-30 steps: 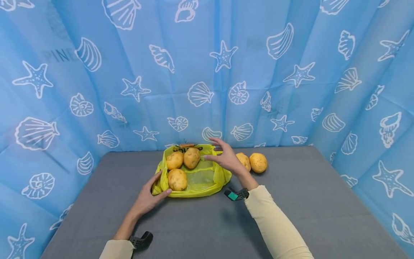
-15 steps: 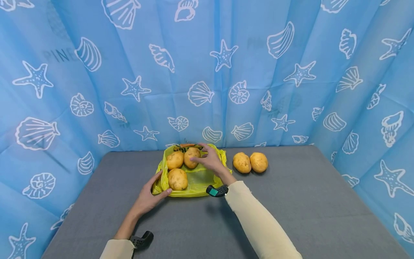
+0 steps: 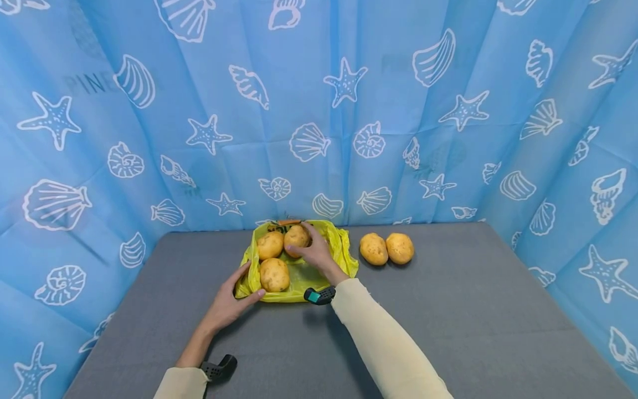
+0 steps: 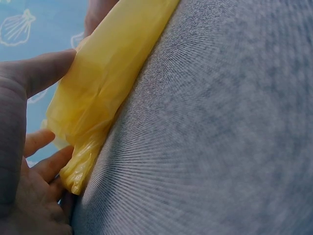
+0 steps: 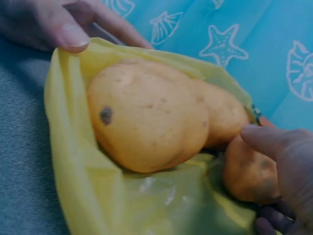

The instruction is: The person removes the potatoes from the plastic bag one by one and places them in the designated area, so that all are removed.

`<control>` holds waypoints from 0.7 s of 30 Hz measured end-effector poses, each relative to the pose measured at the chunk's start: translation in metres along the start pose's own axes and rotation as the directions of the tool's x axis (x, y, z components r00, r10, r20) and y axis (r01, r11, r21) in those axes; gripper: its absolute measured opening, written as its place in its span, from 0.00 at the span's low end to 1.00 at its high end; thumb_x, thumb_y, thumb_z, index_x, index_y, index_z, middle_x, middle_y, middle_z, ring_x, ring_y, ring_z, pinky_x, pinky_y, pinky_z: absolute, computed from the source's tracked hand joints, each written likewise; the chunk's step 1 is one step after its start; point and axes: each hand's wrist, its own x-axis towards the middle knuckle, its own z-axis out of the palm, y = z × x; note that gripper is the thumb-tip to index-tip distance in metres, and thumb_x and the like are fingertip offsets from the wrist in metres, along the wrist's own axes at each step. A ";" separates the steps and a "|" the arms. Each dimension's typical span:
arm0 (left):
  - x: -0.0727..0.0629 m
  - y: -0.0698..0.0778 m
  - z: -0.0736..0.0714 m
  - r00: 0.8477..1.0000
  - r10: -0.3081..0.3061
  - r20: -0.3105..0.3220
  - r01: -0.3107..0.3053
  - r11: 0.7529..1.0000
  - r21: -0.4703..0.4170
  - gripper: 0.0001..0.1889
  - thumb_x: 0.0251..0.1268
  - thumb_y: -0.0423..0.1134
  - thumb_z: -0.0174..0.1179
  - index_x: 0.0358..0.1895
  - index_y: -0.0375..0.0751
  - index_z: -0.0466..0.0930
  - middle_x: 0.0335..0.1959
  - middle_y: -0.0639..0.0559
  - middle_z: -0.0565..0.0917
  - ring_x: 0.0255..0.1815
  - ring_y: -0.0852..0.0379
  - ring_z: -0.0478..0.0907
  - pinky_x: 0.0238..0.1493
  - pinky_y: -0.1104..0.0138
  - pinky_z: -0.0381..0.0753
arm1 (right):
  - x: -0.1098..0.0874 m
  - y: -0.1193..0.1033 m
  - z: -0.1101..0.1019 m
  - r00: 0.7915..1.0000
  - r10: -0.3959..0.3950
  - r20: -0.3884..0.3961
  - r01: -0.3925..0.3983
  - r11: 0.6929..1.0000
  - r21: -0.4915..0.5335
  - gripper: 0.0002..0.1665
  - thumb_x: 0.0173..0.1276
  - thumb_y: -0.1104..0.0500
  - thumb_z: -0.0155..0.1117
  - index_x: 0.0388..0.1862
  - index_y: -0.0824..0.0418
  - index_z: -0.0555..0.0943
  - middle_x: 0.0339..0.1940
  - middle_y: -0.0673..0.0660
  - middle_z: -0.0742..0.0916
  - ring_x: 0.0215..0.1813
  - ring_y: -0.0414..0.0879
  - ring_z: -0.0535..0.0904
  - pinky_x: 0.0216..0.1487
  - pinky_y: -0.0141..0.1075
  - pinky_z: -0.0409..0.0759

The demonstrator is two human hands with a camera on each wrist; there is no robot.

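A yellow plastic bag lies with its mouth spread and three potatoes inside. My right hand reaches into it and grips the back right potato, thumb on the near side and fingers round the far right. Left of that sits another potato. The front left potato, with a dark spot, leans against the bag's wall. My left hand holds the bag's front left corner, its thumb at the front rim and its fingers along the left side; in the left wrist view the thumb touches the yellow plastic.
Two more potatoes sit side by side on the grey table, right of the bag. A blue curtain with white shells and starfish hangs behind the table and along its sides.
My right hand has moved left from over the bag's right side to the back right potato and closed round it. The left hand has stayed at the bag's corner.
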 end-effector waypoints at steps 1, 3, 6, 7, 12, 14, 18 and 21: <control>0.000 0.000 0.000 1.000 0.000 -0.001 0.000 1.000 -0.001 0.43 0.68 0.48 0.68 0.81 0.45 0.56 0.80 0.36 0.56 0.80 0.35 0.50 0.74 0.37 0.51 | 0.000 0.000 0.001 1.000 -0.003 -0.004 0.003 1.000 0.001 0.48 0.67 0.57 0.74 0.81 0.56 0.60 0.77 0.63 0.68 0.72 0.62 0.68 0.68 0.54 0.72; 0.000 0.000 0.000 1.000 -0.004 -0.001 0.004 1.000 0.006 0.43 0.68 0.50 0.67 0.81 0.45 0.55 0.80 0.36 0.55 0.80 0.35 0.49 0.75 0.37 0.51 | 0.000 0.002 0.004 1.000 -0.011 -0.017 0.011 1.000 -0.004 0.48 0.67 0.58 0.74 0.81 0.57 0.61 0.76 0.63 0.69 0.71 0.61 0.70 0.67 0.54 0.72; 0.001 -0.001 0.000 1.000 -0.017 -0.001 0.017 1.000 0.023 0.44 0.68 0.52 0.67 0.81 0.45 0.54 0.80 0.36 0.55 0.80 0.36 0.49 0.75 0.38 0.51 | 0.000 0.004 0.006 0.999 -0.022 -0.032 0.022 1.000 -0.009 0.46 0.67 0.60 0.73 0.80 0.58 0.62 0.74 0.64 0.71 0.70 0.61 0.71 0.65 0.54 0.74; 0.001 -0.001 0.001 1.000 -0.020 0.000 0.020 0.999 0.028 0.45 0.68 0.52 0.67 0.82 0.45 0.54 0.80 0.37 0.55 0.80 0.36 0.49 0.75 0.38 0.51 | 0.000 0.005 0.006 0.999 -0.028 -0.037 0.028 1.000 -0.013 0.46 0.67 0.60 0.74 0.80 0.59 0.62 0.74 0.64 0.71 0.69 0.61 0.72 0.65 0.54 0.75; 0.001 -0.003 0.001 1.000 -0.030 -0.002 0.030 0.999 0.026 0.45 0.67 0.53 0.67 0.82 0.46 0.54 0.80 0.37 0.56 0.80 0.37 0.50 0.75 0.38 0.51 | -0.001 0.004 0.002 0.998 -0.041 -0.038 0.041 0.999 -0.006 0.46 0.65 0.62 0.74 0.79 0.60 0.64 0.72 0.65 0.73 0.66 0.62 0.74 0.60 0.54 0.78; 0.001 -0.002 0.001 1.000 -0.031 -0.004 0.031 0.999 0.024 0.45 0.66 0.53 0.68 0.81 0.46 0.54 0.80 0.38 0.56 0.80 0.37 0.50 0.75 0.38 0.51 | -0.003 0.001 0.000 0.999 -0.037 -0.036 0.037 0.999 0.002 0.46 0.64 0.63 0.75 0.79 0.59 0.65 0.71 0.65 0.73 0.65 0.62 0.74 0.59 0.54 0.79; 0.001 -0.003 0.001 1.000 -0.025 -0.007 0.026 0.999 0.025 0.46 0.66 0.53 0.68 0.82 0.46 0.54 0.80 0.37 0.56 0.80 0.36 0.50 0.75 0.38 0.51 | -0.005 -0.004 -0.007 0.999 -0.038 -0.025 0.038 0.999 -0.001 0.46 0.63 0.64 0.75 0.78 0.58 0.65 0.68 0.66 0.74 0.62 0.61 0.76 0.55 0.52 0.82; 0.001 -0.002 0.000 1.000 -0.023 -0.006 0.023 0.999 0.033 0.45 0.67 0.53 0.67 0.82 0.45 0.54 0.80 0.37 0.56 0.80 0.36 0.50 0.75 0.38 0.51 | -0.009 -0.009 -0.014 0.998 -0.062 -0.003 0.062 0.998 -0.004 0.47 0.63 0.64 0.75 0.79 0.59 0.65 0.67 0.65 0.75 0.59 0.60 0.77 0.51 0.49 0.83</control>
